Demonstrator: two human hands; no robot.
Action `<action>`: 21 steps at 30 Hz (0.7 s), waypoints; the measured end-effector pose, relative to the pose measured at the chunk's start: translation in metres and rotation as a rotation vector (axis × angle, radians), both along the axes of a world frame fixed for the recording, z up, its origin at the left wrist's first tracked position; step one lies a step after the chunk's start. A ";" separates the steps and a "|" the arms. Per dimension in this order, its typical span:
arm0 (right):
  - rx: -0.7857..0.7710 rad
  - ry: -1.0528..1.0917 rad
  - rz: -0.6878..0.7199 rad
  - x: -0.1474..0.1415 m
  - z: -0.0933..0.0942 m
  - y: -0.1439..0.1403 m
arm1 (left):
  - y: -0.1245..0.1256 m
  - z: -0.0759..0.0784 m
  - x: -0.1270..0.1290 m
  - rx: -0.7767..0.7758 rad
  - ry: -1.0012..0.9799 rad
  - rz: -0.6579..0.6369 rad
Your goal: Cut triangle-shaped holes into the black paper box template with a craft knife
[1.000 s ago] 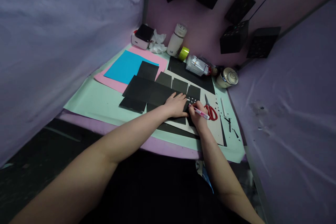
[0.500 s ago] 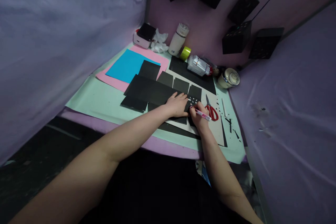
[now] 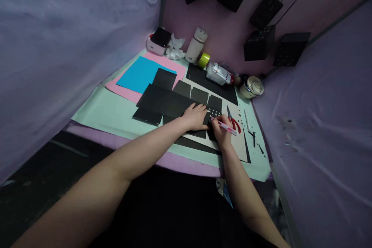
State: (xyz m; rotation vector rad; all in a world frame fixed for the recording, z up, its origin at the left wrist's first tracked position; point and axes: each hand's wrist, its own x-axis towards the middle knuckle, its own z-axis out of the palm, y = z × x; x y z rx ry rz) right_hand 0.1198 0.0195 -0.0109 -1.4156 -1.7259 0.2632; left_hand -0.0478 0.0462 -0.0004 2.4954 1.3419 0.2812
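My left hand point(image 3: 195, 118) lies flat with its fingers spread, pressing on a sheet of black card point(image 3: 162, 99) that has several flaps along its edges. Just to the right, my right hand point(image 3: 223, 130) is closed round a slim pink-and-white craft knife point(image 3: 228, 128), held like a pen. Its tip meets the card beside a patch of small triangular cut-outs point(image 3: 214, 112); the blade itself is too small to make out. Beneath the card is a pale board point(image 3: 243, 148). Red-handled scissors point(image 3: 235, 123) rest right of my right hand, their blades pointing away from me.
A white pen-like stick point(image 3: 247, 120) and black scraps point(image 3: 254, 139) lie at the right. Blue paper point(image 3: 138, 73) sits on pink paper point(image 3: 122, 92). Behind stand a bottle point(image 3: 195, 46), yellow tape point(image 3: 204, 60), a clear packet point(image 3: 217, 73) and a jar point(image 3: 251, 87). Black boxes point(image 3: 259, 44) hang above.
My right hand has shifted slightly, and the back end of the craft knife has swung a little right and toward me. My left hand stays on the card. The whole view has shifted slightly.
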 end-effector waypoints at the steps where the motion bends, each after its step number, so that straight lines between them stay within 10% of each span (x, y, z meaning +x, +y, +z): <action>1: 0.003 0.087 -0.030 0.002 0.000 0.002 | 0.000 0.000 0.000 -0.002 0.002 0.002; 10: -0.433 0.734 0.167 0.023 0.017 0.027 | 0.000 -0.001 -0.001 0.000 0.002 0.002; 21: -0.664 0.683 0.320 0.034 0.017 0.058 | 0.000 0.000 -0.002 0.006 0.014 -0.001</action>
